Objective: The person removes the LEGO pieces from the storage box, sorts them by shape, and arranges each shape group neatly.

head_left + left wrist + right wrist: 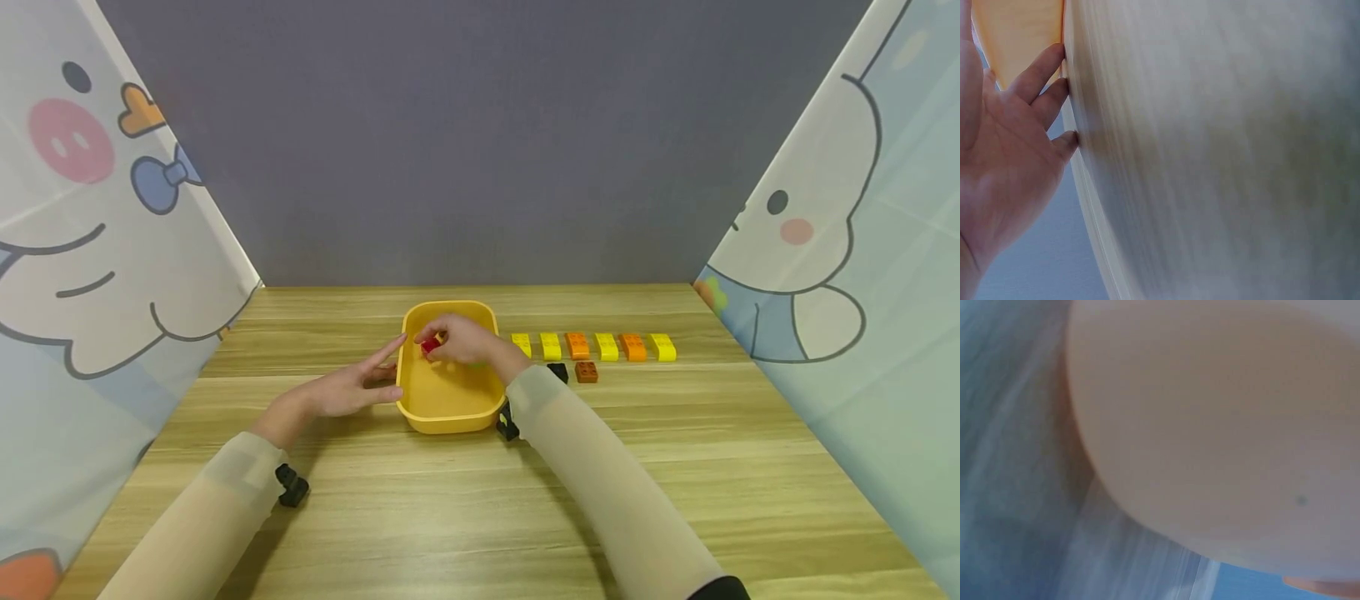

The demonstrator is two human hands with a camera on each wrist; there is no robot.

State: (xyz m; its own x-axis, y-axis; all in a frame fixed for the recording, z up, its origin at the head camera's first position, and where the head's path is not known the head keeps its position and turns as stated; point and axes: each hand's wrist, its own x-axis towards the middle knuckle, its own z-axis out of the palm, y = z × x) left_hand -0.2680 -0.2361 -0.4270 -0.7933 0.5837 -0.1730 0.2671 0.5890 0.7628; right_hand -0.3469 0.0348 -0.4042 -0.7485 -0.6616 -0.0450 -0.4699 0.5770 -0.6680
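A yellow plastic bin (pixel 448 424) stands on the wooden table. My left hand (pixel 341 392) is at its left wall, fingers spread and fairly straight, with the tips touching the rim. In the left wrist view the left hand (pixel 1013 144) shows its palm, and some fingertips meet the tabletop beside the orange-looking bin (pixel 1019 31). My right hand (pixel 467 340) reaches down inside the bin, and its thumb and fingers pinch a red toy brick (pixel 429 347). A bit of green brick (pixel 477 363) shows under that hand. Only blurred skin and sleeve fill the right wrist view.
Right of the bin, several yellow and orange toy bricks (pixel 577 346) stand in a row. Nearer me are a black brick (pixel 558 372), partly behind my right sleeve, and a brown brick (pixel 587 372). A grey panel (pixel 480 150) rises behind the table (pixel 420 517), with cartoon-printed sheets on both sides.
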